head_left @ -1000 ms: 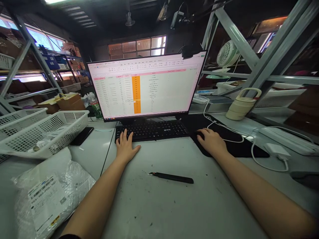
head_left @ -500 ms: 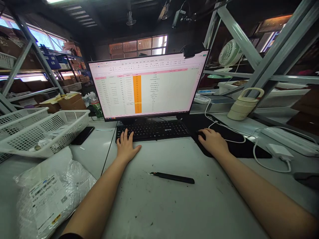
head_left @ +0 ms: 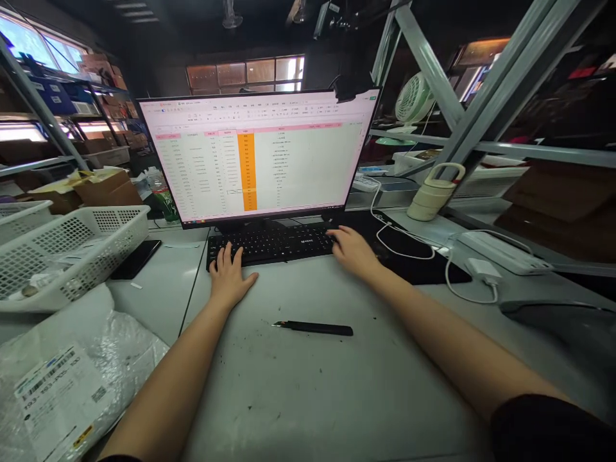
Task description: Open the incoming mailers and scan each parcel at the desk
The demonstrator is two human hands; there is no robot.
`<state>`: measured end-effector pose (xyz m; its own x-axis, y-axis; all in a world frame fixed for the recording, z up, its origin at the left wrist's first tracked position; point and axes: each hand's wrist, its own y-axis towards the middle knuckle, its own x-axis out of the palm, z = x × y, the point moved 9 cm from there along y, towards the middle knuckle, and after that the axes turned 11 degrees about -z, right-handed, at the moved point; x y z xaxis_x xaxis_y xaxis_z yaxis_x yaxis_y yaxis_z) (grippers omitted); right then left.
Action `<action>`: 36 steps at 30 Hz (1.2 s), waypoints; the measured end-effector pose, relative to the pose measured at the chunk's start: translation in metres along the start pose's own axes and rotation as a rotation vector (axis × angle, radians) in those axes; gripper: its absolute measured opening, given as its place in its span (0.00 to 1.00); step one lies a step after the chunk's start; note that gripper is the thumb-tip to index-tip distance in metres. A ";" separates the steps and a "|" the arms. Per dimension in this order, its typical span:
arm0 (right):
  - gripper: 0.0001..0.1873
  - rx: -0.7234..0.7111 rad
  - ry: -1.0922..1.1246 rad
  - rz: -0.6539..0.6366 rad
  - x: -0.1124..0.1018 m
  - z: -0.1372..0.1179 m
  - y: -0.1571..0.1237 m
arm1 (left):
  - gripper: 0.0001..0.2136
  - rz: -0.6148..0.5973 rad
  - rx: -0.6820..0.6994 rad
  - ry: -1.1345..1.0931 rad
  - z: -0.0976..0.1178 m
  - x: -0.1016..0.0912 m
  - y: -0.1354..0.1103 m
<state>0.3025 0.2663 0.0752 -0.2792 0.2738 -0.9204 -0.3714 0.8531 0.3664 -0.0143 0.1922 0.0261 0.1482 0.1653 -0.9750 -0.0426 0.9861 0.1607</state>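
Note:
My left hand [head_left: 228, 276] rests on the left end of the black keyboard [head_left: 279, 244], its fingers spread over the keys and the thumb out on the table. At the keyboard's right end, my right hand [head_left: 353, 251] has its fingers reaching onto the keys; it is open and holds nothing. Behind the keyboard stands a monitor [head_left: 298, 160] showing a spreadsheet with an orange column. A black mouse pad [head_left: 409, 256] lies to the right of my right hand. Between my forearms a black utility knife [head_left: 315, 328] lies on the table with its tip showing.
On the left are white plastic baskets [head_left: 106, 240], a black phone [head_left: 137, 259] and a bubble-wrapped parcel [head_left: 62, 391] with a label. To the right stand a cream cup with a handle [head_left: 428, 197], a white power strip [head_left: 505, 252] with cables, and a fan [head_left: 412, 99] farther back.
My right hand has moved left from the mouse pad onto the right end of the keyboard. My left hand stays on the keys. The whole view has shifted slightly.

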 end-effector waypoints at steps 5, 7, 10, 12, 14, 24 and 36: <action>0.22 -0.065 0.058 -0.120 0.030 -0.041 0.041 | 0.36 0.044 -0.004 0.004 -0.002 -0.002 -0.001; 0.21 -0.052 0.062 -0.130 0.035 -0.045 0.050 | 0.36 0.048 -0.001 -0.002 -0.002 -0.002 -0.001; 0.21 -0.039 0.068 -0.131 0.038 -0.046 0.054 | 0.36 0.042 0.006 -0.014 -0.001 -0.001 -0.001; 0.21 -0.030 0.070 -0.123 0.039 -0.048 0.053 | 0.36 0.037 0.008 -0.020 -0.001 -0.001 0.000; 0.21 -0.019 0.070 -0.115 0.039 -0.049 0.050 | 0.36 0.037 0.008 -0.025 -0.001 0.000 0.000; 0.20 0.020 0.023 -0.120 0.044 -0.056 0.049 | 0.36 0.039 0.006 -0.058 -0.002 -0.002 -0.001; 0.19 0.055 -0.126 0.209 -0.042 0.013 0.013 | 0.37 0.039 0.009 -0.084 -0.002 -0.004 -0.002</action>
<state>0.3208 0.2717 0.1171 -0.2306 0.4973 -0.8364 -0.2670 0.7942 0.5458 -0.0167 0.1892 0.0290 0.2290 0.2040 -0.9518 -0.0409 0.9789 0.2000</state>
